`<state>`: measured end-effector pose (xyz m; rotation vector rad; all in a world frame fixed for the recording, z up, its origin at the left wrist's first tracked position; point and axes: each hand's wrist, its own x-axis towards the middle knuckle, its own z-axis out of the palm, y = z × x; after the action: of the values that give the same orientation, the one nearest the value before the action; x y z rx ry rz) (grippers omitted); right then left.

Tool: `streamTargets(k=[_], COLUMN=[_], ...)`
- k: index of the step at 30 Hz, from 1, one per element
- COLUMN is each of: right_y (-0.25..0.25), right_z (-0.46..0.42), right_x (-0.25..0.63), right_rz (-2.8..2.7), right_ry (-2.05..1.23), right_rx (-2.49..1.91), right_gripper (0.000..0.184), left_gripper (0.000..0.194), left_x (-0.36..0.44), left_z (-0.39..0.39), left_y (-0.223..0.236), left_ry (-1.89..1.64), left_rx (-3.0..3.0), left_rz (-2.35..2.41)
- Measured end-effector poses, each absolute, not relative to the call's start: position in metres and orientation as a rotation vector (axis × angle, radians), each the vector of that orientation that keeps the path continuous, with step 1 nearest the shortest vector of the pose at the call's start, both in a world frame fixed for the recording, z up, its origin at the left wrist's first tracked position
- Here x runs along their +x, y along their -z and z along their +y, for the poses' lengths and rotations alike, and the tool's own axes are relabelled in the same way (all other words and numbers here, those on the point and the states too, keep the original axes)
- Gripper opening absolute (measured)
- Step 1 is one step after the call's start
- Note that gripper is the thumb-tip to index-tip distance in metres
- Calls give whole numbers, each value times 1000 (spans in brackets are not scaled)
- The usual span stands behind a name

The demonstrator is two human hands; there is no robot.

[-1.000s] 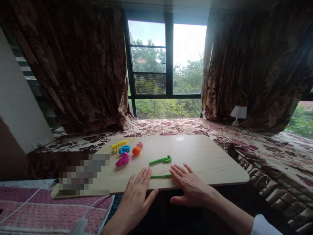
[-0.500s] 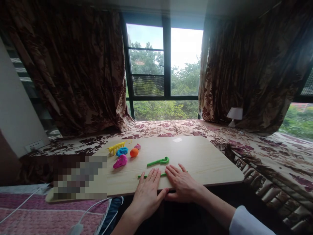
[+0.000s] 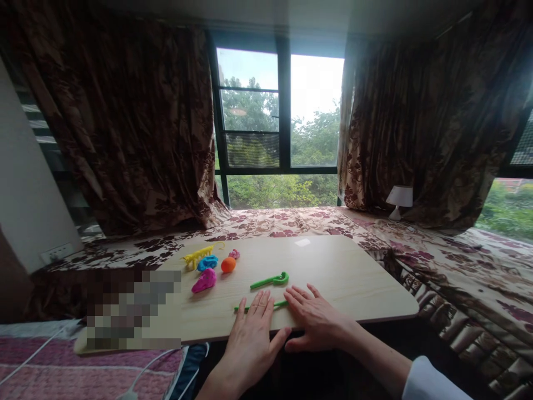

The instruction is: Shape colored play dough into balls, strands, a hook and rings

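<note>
My left hand (image 3: 252, 331) lies flat, fingers stretched out, across a thin green clay roll (image 3: 280, 304). Over the right part of that roll rests my right hand (image 3: 315, 316), palm down with its fingers extended. The roll shows in the gap between the hands and past my left fingers; its right end is hidden. Just beyond the hands is a green clay piece (image 3: 270, 280) with a straight stem and a curled end. Farther left sit an orange clay ball (image 3: 228, 265), a magenta lump (image 3: 204, 280), a blue lump (image 3: 207, 263) and a small pink piece (image 3: 234, 254).
A yellow, many-legged clay-like piece (image 3: 197, 257) lies at the table's back left. The pale wooden table (image 3: 333, 278) has a blurred-out patch on its left. Behind it runs a flower-patterned ledge (image 3: 287, 219) with a white lamp (image 3: 398, 200). A white cable (image 3: 152, 361) crosses the bedding.
The gap between my hands has widened a little, with my right hand shifted rightward, and more of the green roll shows between them. The whole view has moved slightly down in the frame.
</note>
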<state>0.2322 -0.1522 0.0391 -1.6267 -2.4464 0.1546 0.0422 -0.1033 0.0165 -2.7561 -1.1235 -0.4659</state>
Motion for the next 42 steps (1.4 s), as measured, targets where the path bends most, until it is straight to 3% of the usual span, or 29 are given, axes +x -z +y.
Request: streamTargets(k=[13,21,29,36,42], right_y=[-24,-30,-20,-26,-15], right_z=[-205,-168,-214,-162,-188], right_x=[260,263,260,270,273], right_rz=[-2409,-2364,-2407,-2337,-2384], right_ry=[-141,-93,-95,-108,-81], right_rx=[-1671,-1803,-1693,-1854,-1731], right_gripper=[87,91,89,100,101], left_gripper=[62,66,62,66,63], left_x=[57,71,50,75,45], left_z=[-131,-104,-128,-91,-122], left_y=[-9,-12,-10,-19,-14], left_ry=[432,408,383,312,363], left_rx=[-2918,-2887,-2933,-2918,-2947], left_rz=[-908,-1019,-933,-1070,-914])
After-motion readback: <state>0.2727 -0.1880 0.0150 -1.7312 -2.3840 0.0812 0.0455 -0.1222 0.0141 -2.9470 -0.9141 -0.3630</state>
